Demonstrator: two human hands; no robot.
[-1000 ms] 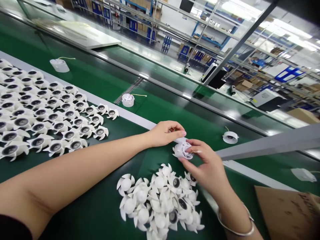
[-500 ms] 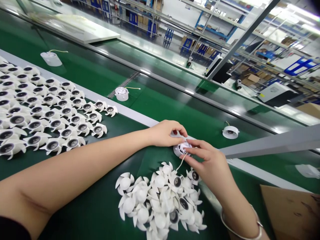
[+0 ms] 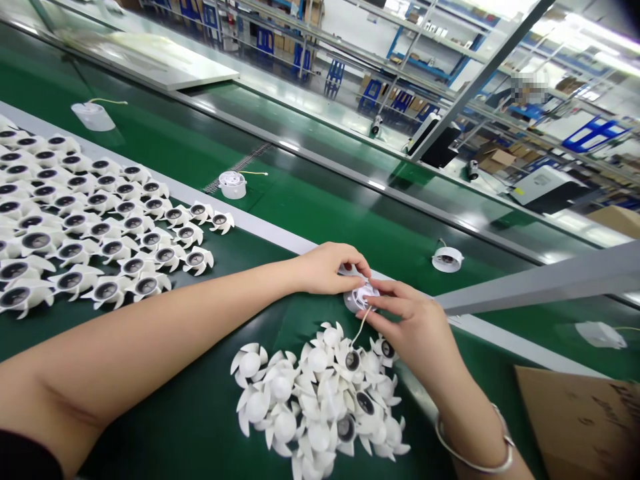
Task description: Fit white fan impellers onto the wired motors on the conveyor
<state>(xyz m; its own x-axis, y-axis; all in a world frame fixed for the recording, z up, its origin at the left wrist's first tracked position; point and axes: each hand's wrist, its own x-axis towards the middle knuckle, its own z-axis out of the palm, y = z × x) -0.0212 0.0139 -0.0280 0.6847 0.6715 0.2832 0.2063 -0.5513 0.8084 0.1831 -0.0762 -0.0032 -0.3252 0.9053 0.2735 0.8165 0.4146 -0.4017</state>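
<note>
Between my two hands is a round white fan housing (image 3: pixel 353 300) with a pale cable hanging down from it. My left hand (image 3: pixel 334 268) reaches in from the left, fingers curled against the housing's far side. My right hand (image 3: pixel 407 312) grips it from the right, with thumb and fingertips on its rim and face. Just below lies a loose heap of white fan impellers (image 3: pixel 319 360), some with their dark hubs facing up. The cable's lower end reaches the top of this heap.
Rows of impellers (image 3: pixel 100 230) cover the table at left, hubs up. Beyond a pale rail, several housings, such as one white housing (image 3: pixel 233 185), sit on the green conveyor belt (image 3: pixel 310 213). A grey post (image 3: pixel 540 279) slants in at right, above a cardboard piece (image 3: pixel 575 420).
The housings on the belt have shifted slightly to the left. Both hands stay around the held housing, almost still.
</note>
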